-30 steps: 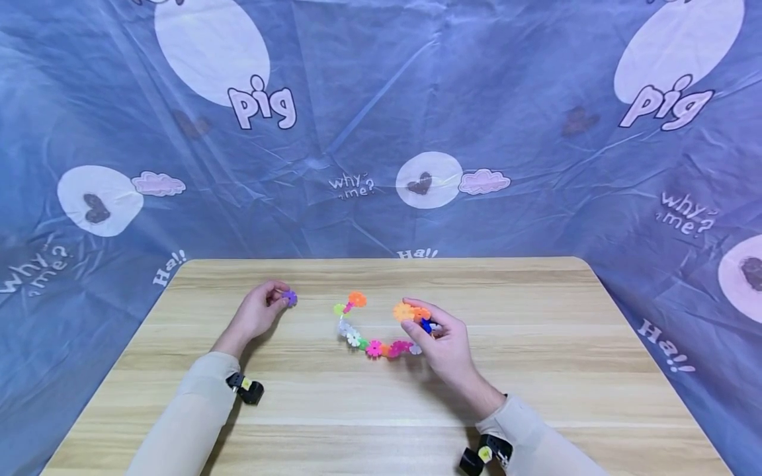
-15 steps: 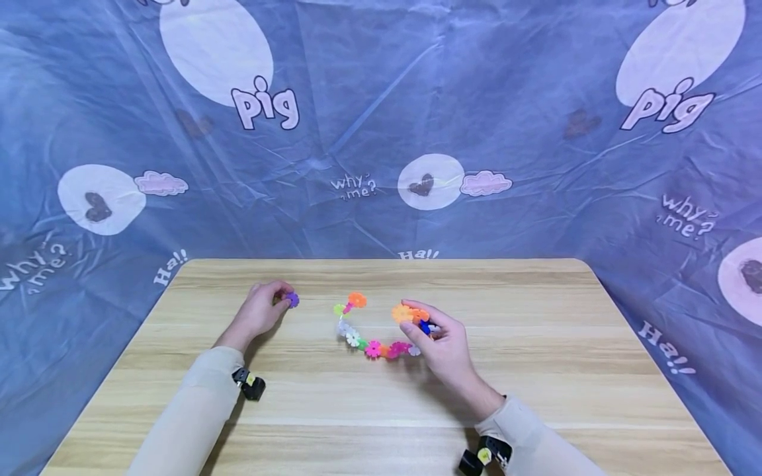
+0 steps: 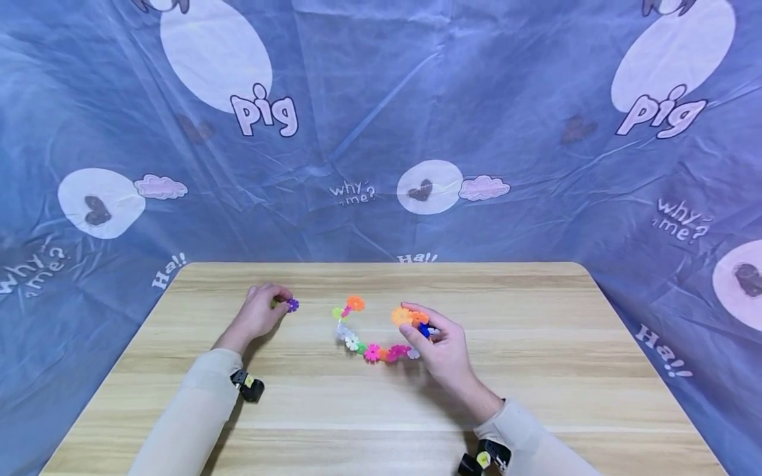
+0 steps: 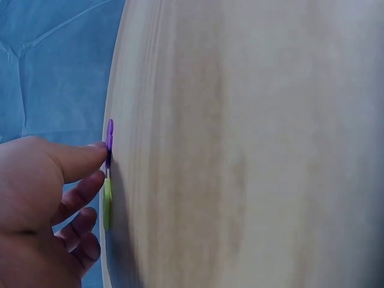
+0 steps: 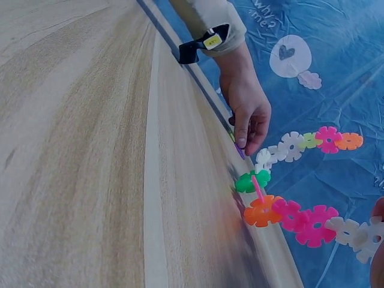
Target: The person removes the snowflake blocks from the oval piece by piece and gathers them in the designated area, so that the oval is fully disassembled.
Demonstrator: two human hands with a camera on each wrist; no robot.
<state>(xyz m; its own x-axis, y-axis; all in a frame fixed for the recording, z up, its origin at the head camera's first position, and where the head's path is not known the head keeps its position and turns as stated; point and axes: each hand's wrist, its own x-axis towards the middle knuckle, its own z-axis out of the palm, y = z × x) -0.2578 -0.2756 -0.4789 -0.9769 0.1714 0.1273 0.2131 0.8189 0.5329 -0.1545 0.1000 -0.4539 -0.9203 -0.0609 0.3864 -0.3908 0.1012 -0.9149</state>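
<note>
Wood-grain tabletop (image 3: 357, 410), its far corners rounded; behind and beside it, a creased blue fabric backdrop (image 3: 357, 66) printed with "pig" lettering (image 3: 263, 114), pink clouds (image 3: 484, 188), dark hearts (image 3: 421, 190).

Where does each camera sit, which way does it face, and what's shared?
Head: on the head, facing forward and down; wood-grain table, left hand, right hand, pale sleeves show.
Left wrist: worn there, facing the left hand pinching a purple plastic flower piece.
Right wrist: likewise, facing a multicoloured plastic flower chain; left hand and right hand's edge show.
Head and right wrist share the chain.
</note>
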